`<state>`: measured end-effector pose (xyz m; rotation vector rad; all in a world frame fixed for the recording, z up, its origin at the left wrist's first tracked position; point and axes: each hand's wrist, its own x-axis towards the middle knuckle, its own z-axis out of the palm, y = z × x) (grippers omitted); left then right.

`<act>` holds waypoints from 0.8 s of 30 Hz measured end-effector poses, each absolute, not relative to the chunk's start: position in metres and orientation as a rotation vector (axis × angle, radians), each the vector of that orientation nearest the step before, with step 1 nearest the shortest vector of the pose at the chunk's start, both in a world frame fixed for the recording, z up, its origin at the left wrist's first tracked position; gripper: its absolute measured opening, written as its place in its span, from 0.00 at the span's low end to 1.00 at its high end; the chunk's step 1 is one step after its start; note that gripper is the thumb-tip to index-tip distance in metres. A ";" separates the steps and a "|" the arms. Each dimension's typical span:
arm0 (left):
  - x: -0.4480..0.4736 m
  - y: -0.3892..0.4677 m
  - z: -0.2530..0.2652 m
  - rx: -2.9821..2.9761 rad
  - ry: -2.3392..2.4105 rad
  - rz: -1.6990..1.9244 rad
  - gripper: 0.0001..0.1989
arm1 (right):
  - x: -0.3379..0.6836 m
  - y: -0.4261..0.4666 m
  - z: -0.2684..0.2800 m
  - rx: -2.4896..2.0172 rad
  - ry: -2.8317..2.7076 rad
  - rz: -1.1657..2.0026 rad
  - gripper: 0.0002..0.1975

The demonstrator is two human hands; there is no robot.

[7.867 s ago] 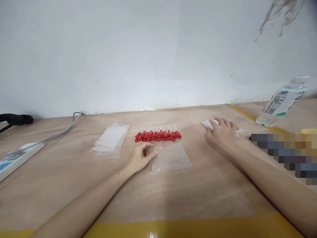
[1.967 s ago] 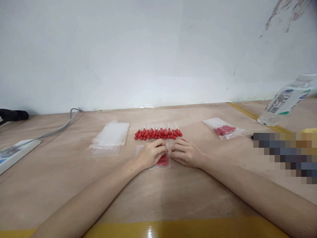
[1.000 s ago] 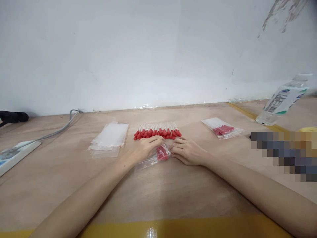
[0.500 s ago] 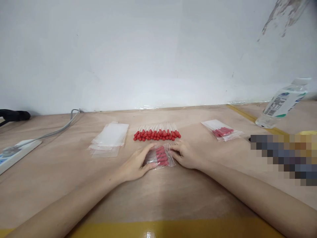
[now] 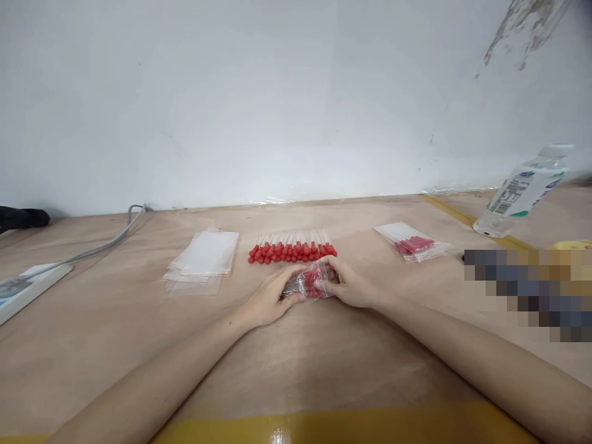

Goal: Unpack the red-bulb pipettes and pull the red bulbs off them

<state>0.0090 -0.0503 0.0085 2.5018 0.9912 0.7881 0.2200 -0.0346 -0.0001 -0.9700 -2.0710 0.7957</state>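
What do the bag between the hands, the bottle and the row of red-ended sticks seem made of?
Bag: thin, glossy plastic film, by its shiny creases.
Bottle: probably clear, smooth plastic; see-through walls.
Sticks: red ends perhaps rubber or plastic, evenly coloured and fairly matte; pale shafts too small to tell.

At 12 o'clock you face a pale grey-white wall [image 5: 259, 98], plain but for a few small dark specks. Toward 2 o'clock it bears a brownish, streaked stain [image 5: 527, 34]. Below it, a brown work surface [image 5: 115, 364] fills your view from 9 o'clock round through 6 to 3. A yellow strip [image 5: 222, 428] edges the near side at 6 o'clock, catching a bright glint; another yellow strip [image 5: 456, 214] runs slantwise from the wall at 3 o'clock. Soft light leaves your wall evenly lit.
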 end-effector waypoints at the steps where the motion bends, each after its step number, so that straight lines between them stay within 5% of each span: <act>1: 0.009 -0.051 0.008 2.503 0.993 0.784 0.23 | 0.218 -0.034 0.000 -0.966 -2.082 0.777 0.10; 14: 0.005 -0.051 0.006 2.442 1.067 0.739 0.23 | 0.222 -0.034 0.010 -0.957 -2.165 0.769 0.04; 24: 0.006 -0.054 0.010 2.408 1.058 0.719 0.22 | 0.222 -0.027 0.006 -0.999 -1.982 1.143 0.01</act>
